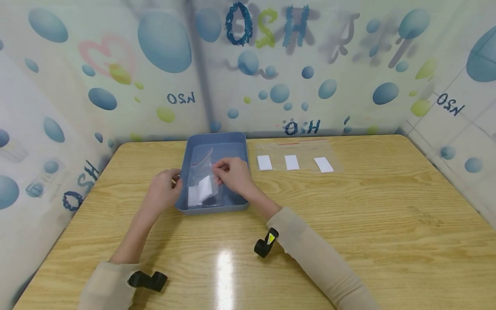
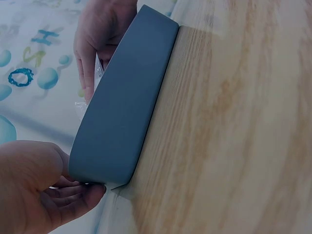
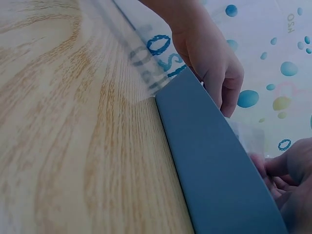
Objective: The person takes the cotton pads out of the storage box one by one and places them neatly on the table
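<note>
In the head view, a blue-grey tray point(image 1: 236, 200) lies on the table. My left hand point(image 1: 164, 189) holds its left side, fingers curled at the wall and rim. Inside the tray is a clear zip bag point(image 1: 201, 170) with a red seal line, and white rectangular pieces point(image 1: 205, 188) show through the plastic. With thumb and fingertips, my right hand point(image 1: 234, 174) pinches the bag's right side, above the tray floor. The left wrist view shows my left hand point(image 2: 39, 185) at the tray's corner. In the right wrist view, the tray wall hides part of both hands.
Right of the tray, clear zip bags lie side by side at the table's back, with a left white piece point(image 1: 265, 162), a middle one point(image 1: 292, 162) and a right one point(image 1: 323, 164). Wood-grain table point(image 1: 348, 206) surrounds them. A printed curtain point(image 1: 248, 99) hangs behind.
</note>
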The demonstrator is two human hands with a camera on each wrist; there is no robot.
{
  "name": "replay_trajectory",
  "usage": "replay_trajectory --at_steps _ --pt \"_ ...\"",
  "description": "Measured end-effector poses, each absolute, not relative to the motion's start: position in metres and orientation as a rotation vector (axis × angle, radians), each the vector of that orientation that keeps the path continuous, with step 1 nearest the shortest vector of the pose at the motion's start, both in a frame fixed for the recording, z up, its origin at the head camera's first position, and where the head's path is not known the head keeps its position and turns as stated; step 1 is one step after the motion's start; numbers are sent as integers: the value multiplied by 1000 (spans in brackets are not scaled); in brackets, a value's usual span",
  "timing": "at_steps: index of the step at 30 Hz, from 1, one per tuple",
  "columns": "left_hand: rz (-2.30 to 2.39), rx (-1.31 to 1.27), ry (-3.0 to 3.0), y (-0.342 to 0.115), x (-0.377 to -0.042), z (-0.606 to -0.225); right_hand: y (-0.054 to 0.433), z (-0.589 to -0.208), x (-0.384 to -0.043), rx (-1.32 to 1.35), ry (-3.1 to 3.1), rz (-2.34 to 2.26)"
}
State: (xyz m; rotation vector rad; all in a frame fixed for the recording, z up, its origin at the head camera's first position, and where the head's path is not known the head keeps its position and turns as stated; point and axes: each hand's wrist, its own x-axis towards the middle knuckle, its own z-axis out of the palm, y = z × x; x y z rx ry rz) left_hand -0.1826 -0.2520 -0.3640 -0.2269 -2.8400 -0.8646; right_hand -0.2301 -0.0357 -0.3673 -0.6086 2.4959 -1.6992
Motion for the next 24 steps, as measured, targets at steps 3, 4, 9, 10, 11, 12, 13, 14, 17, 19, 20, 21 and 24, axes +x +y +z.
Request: replay_trajectory --at_steps 3,4,9,10,11,12,13,14,17,19,20,21,24 --pt "-877 -223 -2838 -252 -182 -364 -33 -366 -229 -646 2488 -1717" --pt "-880 -224 -2837 -252 -182 -364 -32 -366 -229 -653 2478 -1727" --pt "-883 -218 -2841 -251 -182 -364 -28 -363 -228 -672 2414 -1790" --pt "-882 -214 -2842 -251 -182 -364 -26 -363 -228 -675 2408 -1798" --pt "-880 -213 -2843 -251 -182 -364 -25 -362 -227 -685 2404 -1806" --pt "-878 -212 -2843 -251 -182 -364 -24 -361 -227 -694 2402 -1814" --pt "-878 -214 -2840 -251 -182 -364 -22 -361 -226 -704 2400 -1822" --pt "-876 -213 -2839 -251 -182 -364 -21 -361 -226 -717 2397 -1833" --pt "-880 -209 -2841 -251 -183 -364 -17 -360 -226 -748 2395 -1848" --pt "-879 -205 -2843 -251 -183 -364 -14 -359 -226 -750 2385 -1856" --pt "-877 -204 -2844 -251 -183 -364 -12 -358 -226 -749 2384 -1857" --pt "-876 -202 -2845 -251 -183 -363 -11 -357 -226 -744 2382 -1861" --pt "-868 -198 -2848 -251 -183 -363 -6 -353 -226 -737 2387 -1872"
